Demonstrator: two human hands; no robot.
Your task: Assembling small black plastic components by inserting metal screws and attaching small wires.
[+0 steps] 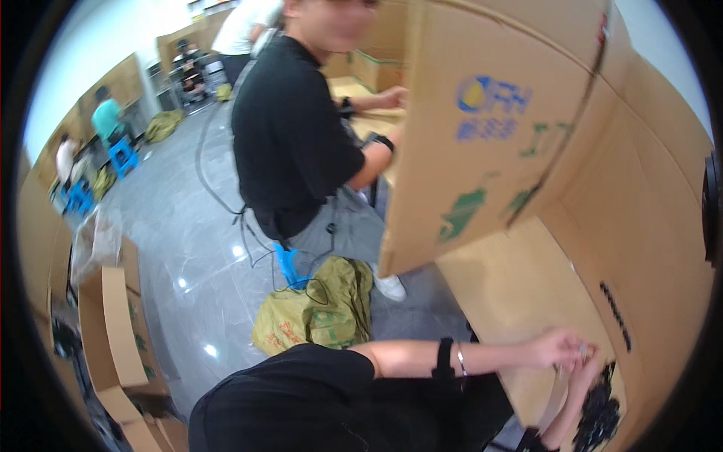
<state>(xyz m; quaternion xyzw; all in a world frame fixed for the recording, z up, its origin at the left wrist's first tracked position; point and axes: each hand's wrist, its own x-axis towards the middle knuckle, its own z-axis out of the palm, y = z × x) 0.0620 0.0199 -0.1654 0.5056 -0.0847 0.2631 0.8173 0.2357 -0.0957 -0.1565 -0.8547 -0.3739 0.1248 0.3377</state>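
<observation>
Item: large brown corrugated cardboard box [527, 286], tipped toward me so I can reach inside. My left hand [561, 348] and right hand [581, 380] pinch a small pale strip [559, 392] beside black small parts [599, 414] heaped in its low corner.

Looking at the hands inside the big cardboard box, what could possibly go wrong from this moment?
1. The tall box flap stands raised over the left hand and right hand; it might fold down onto them.
2. Both hands work close together at the heap of small black parts deep in the cardboard box; parts could slip out and scatter.
3. A co-worker stands very near, so an elbow could knock the flap.
</observation>
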